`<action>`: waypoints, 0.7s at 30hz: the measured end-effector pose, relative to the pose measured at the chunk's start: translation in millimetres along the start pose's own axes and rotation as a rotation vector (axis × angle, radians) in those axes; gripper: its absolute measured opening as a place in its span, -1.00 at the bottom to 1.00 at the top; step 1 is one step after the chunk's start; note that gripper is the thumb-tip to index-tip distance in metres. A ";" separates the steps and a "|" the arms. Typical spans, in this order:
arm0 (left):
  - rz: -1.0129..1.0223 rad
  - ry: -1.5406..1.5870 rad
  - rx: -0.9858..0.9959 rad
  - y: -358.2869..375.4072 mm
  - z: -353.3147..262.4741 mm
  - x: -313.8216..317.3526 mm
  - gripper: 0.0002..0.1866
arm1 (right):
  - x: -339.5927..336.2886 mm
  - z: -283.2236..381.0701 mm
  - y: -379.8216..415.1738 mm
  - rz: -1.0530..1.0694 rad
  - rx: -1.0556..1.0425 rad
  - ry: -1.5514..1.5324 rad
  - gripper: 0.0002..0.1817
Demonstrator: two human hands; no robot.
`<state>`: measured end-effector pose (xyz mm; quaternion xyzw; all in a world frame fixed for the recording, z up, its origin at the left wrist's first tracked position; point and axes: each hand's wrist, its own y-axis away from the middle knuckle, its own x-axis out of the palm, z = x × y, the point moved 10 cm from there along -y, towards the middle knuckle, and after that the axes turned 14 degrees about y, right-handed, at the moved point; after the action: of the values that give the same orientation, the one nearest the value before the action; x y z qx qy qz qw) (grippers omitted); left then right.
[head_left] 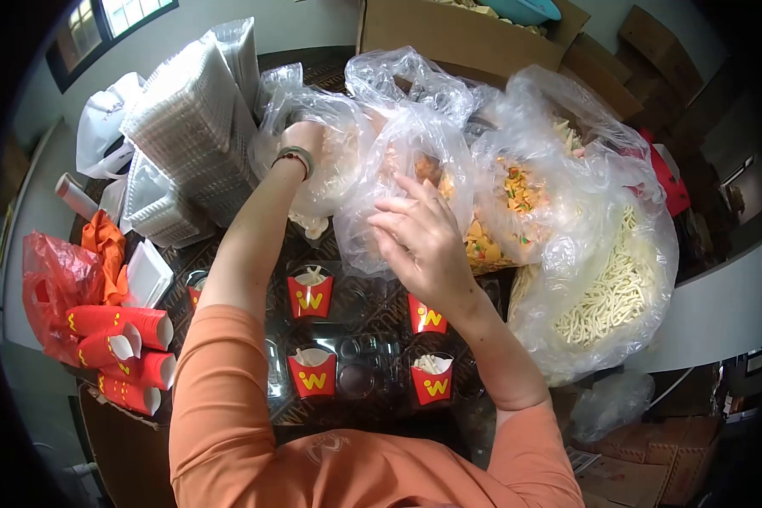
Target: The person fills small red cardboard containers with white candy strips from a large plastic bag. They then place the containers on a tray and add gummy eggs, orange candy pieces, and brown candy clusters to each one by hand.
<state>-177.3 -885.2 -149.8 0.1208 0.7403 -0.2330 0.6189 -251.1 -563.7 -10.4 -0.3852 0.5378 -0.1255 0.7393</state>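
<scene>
My left hand (306, 135) reaches into a clear plastic bag (340, 161) of pale pieces, its fingers hidden inside; a green bracelet circles the wrist. My right hand (419, 233) hovers over another clear bag (368, 224) with orange pieces in it, fingers spread and nothing between them. Below the hands, small red fry boxes with a yellow mark stand in clear plastic trays: one box (310, 295) and another (312, 372) on the left, one (432, 378) at front right. Pale sticks show in their tops. A further red box (427, 315) is partly behind my right forearm.
Tall stacks of clear plastic trays (186, 110) rise at the back left. Nested red boxes (127, 356) and a red bag (51, 279) lie left. To the right are a bag of colourful pieces (521, 190) and one of pale sticks (610, 296). Behind stands a cardboard box (457, 38).
</scene>
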 end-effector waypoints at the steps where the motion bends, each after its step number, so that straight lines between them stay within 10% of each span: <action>1: -0.105 0.301 -0.191 5.5 19.9 -18.3 -0.79 | -6.7 2.3 5.2 -0.006 0.014 -0.014 -0.85; 4: -0.285 1.191 -0.499 -14.6 96.4 37.6 -0.78 | -10.5 6.9 25.3 0.016 0.085 -0.168 -0.86; 6: -0.201 2.343 -0.771 -10.3 93.1 88.9 -0.76 | -8.7 12.0 38.0 0.055 0.118 -0.189 -0.86; 12: -0.429 2.762 -0.728 75.8 50.9 16.5 -0.72 | 3.3 23.3 62.4 0.111 0.244 -0.298 -0.87; 17: -0.072 3.009 -0.586 167.6 -13.8 -15.8 -0.80 | 42.2 17.1 82.1 0.091 0.699 -0.834 -0.71; 21: 0.381 3.134 -0.387 255.1 -86.7 -6.8 -0.77 | 38.8 46.8 82.4 -0.048 0.536 -0.662 -0.61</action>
<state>-131.3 -621.7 -182.2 -0.2405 -0.6089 -0.2879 0.6990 -213.1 -511.3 -89.7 -0.2113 0.2107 -0.1475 0.9429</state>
